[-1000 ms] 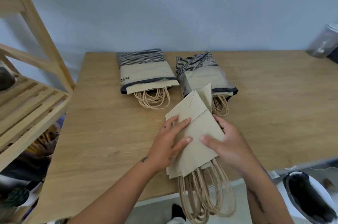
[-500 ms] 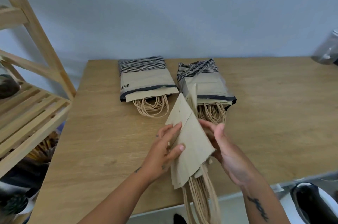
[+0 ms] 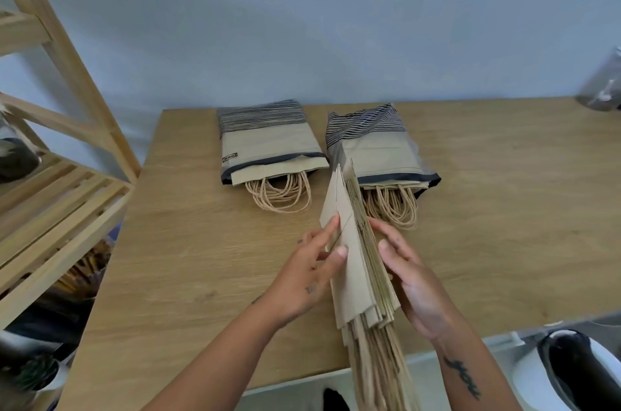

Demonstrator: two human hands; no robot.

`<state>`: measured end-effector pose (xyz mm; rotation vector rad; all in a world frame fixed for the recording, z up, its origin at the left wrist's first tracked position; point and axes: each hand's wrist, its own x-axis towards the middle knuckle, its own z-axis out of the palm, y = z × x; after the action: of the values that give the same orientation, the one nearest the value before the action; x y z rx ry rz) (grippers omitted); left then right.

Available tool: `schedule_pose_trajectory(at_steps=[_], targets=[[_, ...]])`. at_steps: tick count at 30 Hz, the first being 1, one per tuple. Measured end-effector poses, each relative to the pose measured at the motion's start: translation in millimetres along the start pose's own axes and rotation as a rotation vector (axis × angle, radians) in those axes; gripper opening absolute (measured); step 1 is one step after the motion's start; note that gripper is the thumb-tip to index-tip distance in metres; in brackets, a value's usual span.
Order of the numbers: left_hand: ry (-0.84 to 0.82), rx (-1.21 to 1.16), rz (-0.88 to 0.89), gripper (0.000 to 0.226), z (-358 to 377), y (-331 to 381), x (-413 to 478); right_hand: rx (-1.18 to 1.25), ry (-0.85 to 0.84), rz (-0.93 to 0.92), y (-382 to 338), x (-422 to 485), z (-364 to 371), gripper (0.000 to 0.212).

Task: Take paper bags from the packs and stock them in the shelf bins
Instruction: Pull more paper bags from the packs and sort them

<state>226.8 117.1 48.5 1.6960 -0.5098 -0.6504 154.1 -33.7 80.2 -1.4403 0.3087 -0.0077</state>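
Bags [image 3: 359, 262]: on edge over table [image 3: 201, 242] front
Left hand [image 3: 312, 273]: straight fingers press their left face
Right hand [image 3: 413, 279]: straight fingers press right face

A single head-worn wide-angle view looks forward and down from above the near edge of the wooden table [image 3: 201, 242], facing the blue-grey wall [image 3: 336, 24] behind it. The left hand [image 3: 309, 273] and right hand [image 3: 413, 279] sit close below the lens; a wooden shelf unit [image 3: 67, 175] bends along the left margin
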Motion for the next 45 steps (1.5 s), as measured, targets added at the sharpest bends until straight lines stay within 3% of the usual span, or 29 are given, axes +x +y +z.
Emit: schedule_pose_trajectory(at_steps=[4, 8, 14, 19, 24, 30, 35, 45], targets=[[-0.061, -0.044, -0.155, 0.091, -1.8, 11.0, 2.3, -0.059, -0.016, 0.017, 1.3, -5.2, -2.2, 0.038], [-0.050, -0.086, -0.203, 0.101, -3.0, 17.8, 8.4, -0.088, -0.037, 0.003, 0.2, -5.9, -3.8, 0.037], [-0.017, -0.209, -0.197, 0.090, -4.5, 25.0, 11.0, -0.072, -0.043, 0.011, 0.9, -3.2, -8.4, 0.034], [0.042, -0.196, -0.250, 0.077, -3.5, 29.6, 9.3, -0.068, -0.026, -0.012, 0.7, -1.8, -13.1, 0.045], [0.053, -0.203, -0.275, 0.065, -5.4, 31.4, 6.2, -0.224, -0.018, -0.104, -7.7, -3.1, -11.0, 0.051], [0.063, -0.249, -0.293, 0.064, -8.4, 31.2, 5.4, -0.280, -0.001, -0.134, -10.1, -1.7, -9.0, 0.044], [0.072, -0.270, -0.293, 0.057, -8.5, 32.0, 3.5, -0.363, 0.057, -0.153, -8.2, -1.0, -7.3, 0.021], [0.072, -0.273, -0.288, 0.060, -7.4, 32.5, 3.7, -0.379, 0.058, -0.144, -7.0, 1.7, -10.6, 0.027]])
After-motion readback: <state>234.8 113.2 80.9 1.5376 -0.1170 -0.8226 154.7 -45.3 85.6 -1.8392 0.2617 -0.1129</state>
